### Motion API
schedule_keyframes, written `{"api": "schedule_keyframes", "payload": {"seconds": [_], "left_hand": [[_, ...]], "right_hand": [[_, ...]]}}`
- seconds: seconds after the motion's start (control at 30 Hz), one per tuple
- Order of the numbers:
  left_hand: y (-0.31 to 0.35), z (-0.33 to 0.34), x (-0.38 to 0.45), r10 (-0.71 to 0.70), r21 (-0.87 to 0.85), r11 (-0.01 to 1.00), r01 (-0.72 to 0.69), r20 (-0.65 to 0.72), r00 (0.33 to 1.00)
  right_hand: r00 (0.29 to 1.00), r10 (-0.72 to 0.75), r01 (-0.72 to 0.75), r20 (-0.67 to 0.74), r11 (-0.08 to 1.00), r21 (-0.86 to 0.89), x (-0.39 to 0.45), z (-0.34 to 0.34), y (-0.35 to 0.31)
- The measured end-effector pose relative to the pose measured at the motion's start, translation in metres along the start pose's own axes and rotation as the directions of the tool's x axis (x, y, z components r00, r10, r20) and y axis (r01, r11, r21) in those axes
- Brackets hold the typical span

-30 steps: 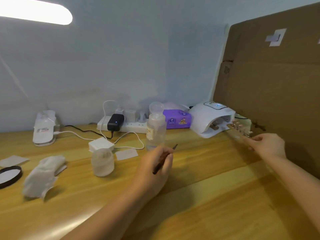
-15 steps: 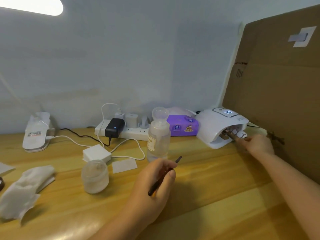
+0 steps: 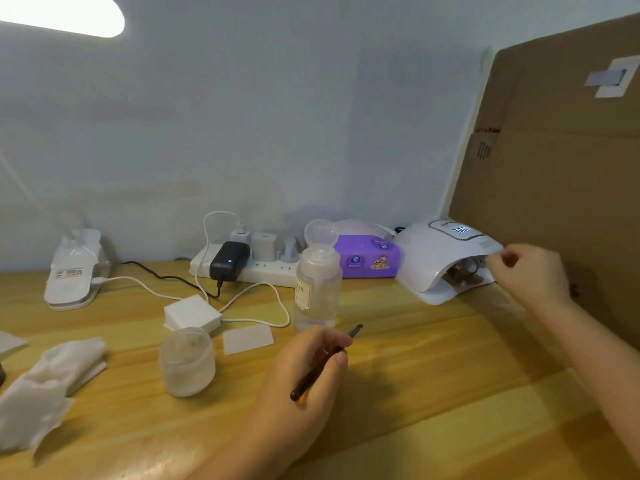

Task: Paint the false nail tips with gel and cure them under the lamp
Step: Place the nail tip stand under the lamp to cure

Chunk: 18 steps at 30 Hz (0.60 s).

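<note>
Resting brownish nail tips (image 3: pixel 462 276) inside white lamp (image 3: pixel 438 252), display lit.

Two bare forearms enter from the lower edge, no sleeves visible on either. No watch, bracelet or ring seen at wrists or fingers. Left hand (image 3: pixel 304 372): short plain nail on the thumb, no polish evident. Right hand (image 3: pixel 533 275): motion-blurred, a dark reddish-brown patch at one fingertip, possibly a painted nail; cannot confirm.
</note>
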State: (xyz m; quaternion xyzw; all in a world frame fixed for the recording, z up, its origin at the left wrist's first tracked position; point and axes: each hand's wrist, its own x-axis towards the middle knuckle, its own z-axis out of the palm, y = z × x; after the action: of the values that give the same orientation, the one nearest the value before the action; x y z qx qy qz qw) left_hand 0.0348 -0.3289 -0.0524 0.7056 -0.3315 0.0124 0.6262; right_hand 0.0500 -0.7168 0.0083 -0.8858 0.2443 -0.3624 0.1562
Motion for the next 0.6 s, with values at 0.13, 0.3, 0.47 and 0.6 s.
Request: {"api": "schedule_keyframes", "payload": {"seconds": [0.13,0.3,0.47,0.6], "left_hand": [[0.001,0.001,0.0,-0.023,-0.007,1.0,0.023,-0.014,1.0],[0.002,0.001,0.0,-0.031,-0.016,0.999,0.03,-0.021,0.999],[0.003,0.001,0.001,-0.031,-0.041,0.999,0.03,-0.033,0.999],[0.005,0.001,0.001,-0.02,-0.098,0.995,0.019,-0.015,1.0]], "right_hand": [[0.992,-0.117,0.108,0.054,0.983,0.147,0.029,-0.002,-0.043],[0.939,0.031,0.017,0.344,0.991,-0.134,0.058,0.016,-0.065],[0.892,0.024,0.126,0.451,0.945,-0.301,0.069,0.015,-0.075],[0.882,-0.036,0.231,0.469,0.901,-0.367,0.067,0.012,-0.081]]}}
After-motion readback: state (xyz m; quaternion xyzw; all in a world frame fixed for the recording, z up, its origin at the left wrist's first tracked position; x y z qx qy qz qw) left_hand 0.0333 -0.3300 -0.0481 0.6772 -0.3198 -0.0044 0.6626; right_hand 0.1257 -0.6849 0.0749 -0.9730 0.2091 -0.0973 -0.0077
